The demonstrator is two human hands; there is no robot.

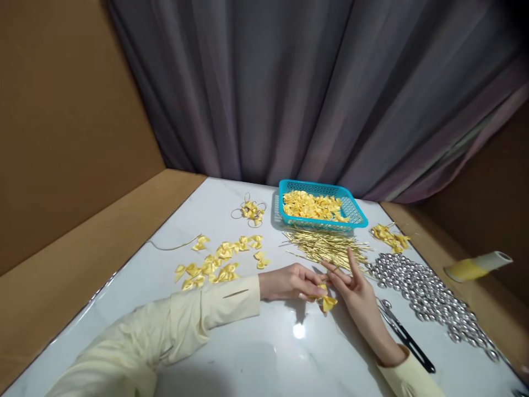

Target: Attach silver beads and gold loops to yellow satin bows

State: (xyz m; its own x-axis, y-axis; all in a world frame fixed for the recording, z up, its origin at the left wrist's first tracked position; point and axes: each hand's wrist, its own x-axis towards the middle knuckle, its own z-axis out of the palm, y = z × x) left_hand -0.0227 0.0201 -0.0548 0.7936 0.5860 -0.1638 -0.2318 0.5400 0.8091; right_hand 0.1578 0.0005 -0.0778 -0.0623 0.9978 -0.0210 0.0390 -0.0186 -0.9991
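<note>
A small yellow ribbon bow (329, 303) hangs below the fingertips of my left hand (294, 281), which pinches it above the white tabletop. My right hand (359, 298) meets the left at the bow's upper side, its thumb and a finger closed together and another finger pointing up. What those fingertips grip is too small to tell. Just beyond both hands lies a pile of gold cord pieces (326, 245). Several loose yellow bows (210, 264) are spread left of my left hand, one with a cord (173, 248) trailing from it.
A blue basket (360, 219) of yellow bows stands at the back. Looped bow pieces (252, 212) lie to its left, and more bow pieces (390, 238) to its right. Silver beads (430, 292) cover the right side, beside black-handled tweezers or scissors (413, 347). A yellow-and-white tube (477, 266) lies beyond the edge.
</note>
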